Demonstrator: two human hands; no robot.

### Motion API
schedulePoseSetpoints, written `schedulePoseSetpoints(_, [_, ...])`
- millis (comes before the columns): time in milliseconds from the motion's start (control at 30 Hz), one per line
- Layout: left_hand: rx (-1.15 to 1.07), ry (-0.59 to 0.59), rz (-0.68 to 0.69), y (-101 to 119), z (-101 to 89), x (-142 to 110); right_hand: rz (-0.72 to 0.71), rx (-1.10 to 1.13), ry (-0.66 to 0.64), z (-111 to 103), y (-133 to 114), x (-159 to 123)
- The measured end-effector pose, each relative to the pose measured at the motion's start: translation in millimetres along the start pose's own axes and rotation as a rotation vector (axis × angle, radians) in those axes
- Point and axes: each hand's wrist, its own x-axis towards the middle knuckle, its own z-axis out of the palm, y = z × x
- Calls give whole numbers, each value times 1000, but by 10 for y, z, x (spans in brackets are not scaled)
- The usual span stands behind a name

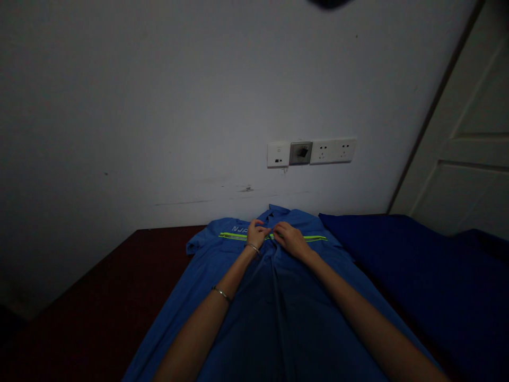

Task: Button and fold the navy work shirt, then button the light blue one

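Observation:
A blue work shirt [238,297] with a yellow-green reflective stripe across the chest lies front up on a dark red table [99,307], collar toward the wall. My left hand [256,234] and my right hand [289,238] meet at the shirt's front opening just below the collar. Both hands have their fingers curled and pinched on the fabric at the stripe. What exactly sits between the fingertips is too small to see. A thin bracelet circles my left wrist, and a second one sits on my left forearm.
A darker blue cloth [417,265] lies to the right of the shirt on the table. A white wall with a row of sockets [310,153] stands behind. A white door [469,138] is at the far right. The room is dim.

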Motion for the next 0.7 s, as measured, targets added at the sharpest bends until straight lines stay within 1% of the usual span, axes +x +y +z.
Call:
schedulePoseSetpoints(200, [-46,47,-53,-33,6,36,19,192,58,-7,45,3])
schedulePoseSetpoints(300, [-42,55,-56,-33,15,41,25,224,73,2,60,6])
schedulePoseSetpoints(367, [-20,58,-55,-29,27,39,18,175,69,2,51,6])
schedulePoseSetpoints(567, [57,76,-12,-26,53,24,-41,-110,-5,-43,-64,12])
schedulePoseSetpoints(633, [93,52,4,-1,41,15,-38,-140,-14,-62,-93,16])
schedulePoseSetpoints(700, [157,30,66,51,14,7,-21,-137,-9,-75,-100,19])
